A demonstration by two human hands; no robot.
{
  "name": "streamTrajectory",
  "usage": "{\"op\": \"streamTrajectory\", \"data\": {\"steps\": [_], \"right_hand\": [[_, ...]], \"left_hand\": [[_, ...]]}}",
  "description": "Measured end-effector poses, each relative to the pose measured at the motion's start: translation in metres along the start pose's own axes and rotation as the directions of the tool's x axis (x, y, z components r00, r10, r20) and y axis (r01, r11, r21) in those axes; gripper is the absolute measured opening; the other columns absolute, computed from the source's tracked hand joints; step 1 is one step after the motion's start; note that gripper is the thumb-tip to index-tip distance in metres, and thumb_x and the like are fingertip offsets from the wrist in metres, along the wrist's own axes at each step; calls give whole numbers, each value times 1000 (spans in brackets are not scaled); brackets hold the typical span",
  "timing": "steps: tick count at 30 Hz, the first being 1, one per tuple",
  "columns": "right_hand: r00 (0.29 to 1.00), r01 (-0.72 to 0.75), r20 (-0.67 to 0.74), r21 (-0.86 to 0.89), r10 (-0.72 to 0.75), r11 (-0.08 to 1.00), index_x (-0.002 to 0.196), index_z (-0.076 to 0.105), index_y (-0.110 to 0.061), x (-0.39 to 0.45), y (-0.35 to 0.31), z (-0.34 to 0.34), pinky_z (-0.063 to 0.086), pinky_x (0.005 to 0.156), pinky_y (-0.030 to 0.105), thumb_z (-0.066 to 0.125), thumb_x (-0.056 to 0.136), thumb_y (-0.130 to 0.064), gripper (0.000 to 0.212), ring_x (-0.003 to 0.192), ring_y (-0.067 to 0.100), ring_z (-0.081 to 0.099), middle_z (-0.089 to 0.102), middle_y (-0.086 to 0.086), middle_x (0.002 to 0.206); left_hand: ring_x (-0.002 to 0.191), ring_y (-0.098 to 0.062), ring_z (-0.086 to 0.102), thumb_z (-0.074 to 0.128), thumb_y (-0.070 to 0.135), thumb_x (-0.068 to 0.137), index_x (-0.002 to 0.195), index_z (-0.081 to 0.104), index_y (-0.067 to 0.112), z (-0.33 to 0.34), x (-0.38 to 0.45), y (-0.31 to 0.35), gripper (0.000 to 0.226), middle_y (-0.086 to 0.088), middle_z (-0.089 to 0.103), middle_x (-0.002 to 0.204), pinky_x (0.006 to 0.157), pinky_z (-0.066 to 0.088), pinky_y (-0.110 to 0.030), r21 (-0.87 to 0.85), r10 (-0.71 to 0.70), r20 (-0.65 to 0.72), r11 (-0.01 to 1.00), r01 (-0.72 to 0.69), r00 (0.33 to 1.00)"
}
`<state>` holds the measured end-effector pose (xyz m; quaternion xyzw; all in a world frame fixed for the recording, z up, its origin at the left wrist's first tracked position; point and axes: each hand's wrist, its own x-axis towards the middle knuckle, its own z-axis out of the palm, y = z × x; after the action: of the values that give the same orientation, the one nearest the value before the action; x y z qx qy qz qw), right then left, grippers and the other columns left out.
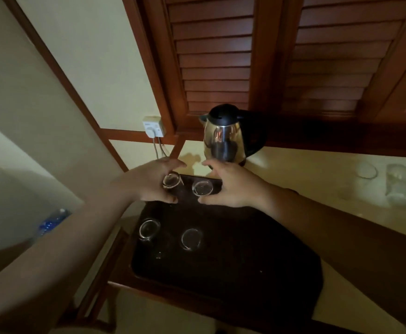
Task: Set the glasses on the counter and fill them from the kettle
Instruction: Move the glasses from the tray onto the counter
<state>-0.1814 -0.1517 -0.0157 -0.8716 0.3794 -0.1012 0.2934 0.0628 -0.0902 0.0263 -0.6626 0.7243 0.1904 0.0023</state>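
A dark tray (pixel 233 256) lies on the pale counter (pixel 305 184) with several small clear glasses on it. My left hand (pixel 146 182) is closed round the far-left glass (pixel 170 180), which looks slightly tilted. My right hand (pixel 235 186) curves around the far-right glass (pixel 202 188), thumb and fingers spread, with small gaps showing. Two more glasses (pixel 149 228) (pixel 191 239) stand nearer me on the tray. The steel kettle (pixel 223 138) with a black lid and handle stands just behind both hands.
A wall socket (pixel 152 126) with a plug and cables sits left of the kettle. Clear glassware (pixel 366 170) and a clear holder (pixel 404 184) rest on the counter at far right. A water bottle (pixel 52 220) lies low at the left. Wooden shutters rise behind.
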Motion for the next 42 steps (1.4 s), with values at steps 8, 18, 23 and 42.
{"op": "streamTrajectory", "data": {"steps": [8, 18, 23, 42], "right_hand": [[998, -52, 8, -169, 55, 984, 106, 69, -20, 39, -3, 36, 58, 77, 36, 89, 68, -59, 58, 92, 23, 70, 74, 0, 101], [856, -219, -264, 595, 445, 774, 90, 72, -14, -19, 17, -43, 64, 74, 34, 92, 76, -40, 35, 81, 19, 77, 79, 7, 92], [829, -25, -112, 971, 548, 236, 118, 69, 2, -83, 36, -105, 65, 75, 38, 89, 66, -27, 63, 89, 31, 81, 78, 21, 116], [854, 270, -318, 947, 413, 172, 102, 84, -19, -375, 251, -262, 62, 80, 35, 82, 80, -39, 30, 85, 18, 69, 76, -4, 98]], "left_hand": [[100, -15, 63, 95, 29, 70, 133, 65, 29, 6, 44, -14, 70, 9, 63, 106, 81, 50, -27, 237, 134, 181, 955, -175, 974], [90, -7, 75, 97, 24, 67, 106, 74, 15, -1, 42, -33, 47, 0, 80, 96, 84, 57, -28, -700, -200, -343, 706, -108, 918], [99, -31, 74, 103, 44, 44, 98, 66, 16, -2, 51, 29, 72, -15, 76, 104, 85, 59, -38, -959, -332, -264, 187, -211, 906], [75, -20, 75, 80, 23, 83, 92, 68, 22, 60, 132, 473, 16, -3, 65, 80, 69, 62, -34, -983, 202, -144, 82, -164, 969]]}}
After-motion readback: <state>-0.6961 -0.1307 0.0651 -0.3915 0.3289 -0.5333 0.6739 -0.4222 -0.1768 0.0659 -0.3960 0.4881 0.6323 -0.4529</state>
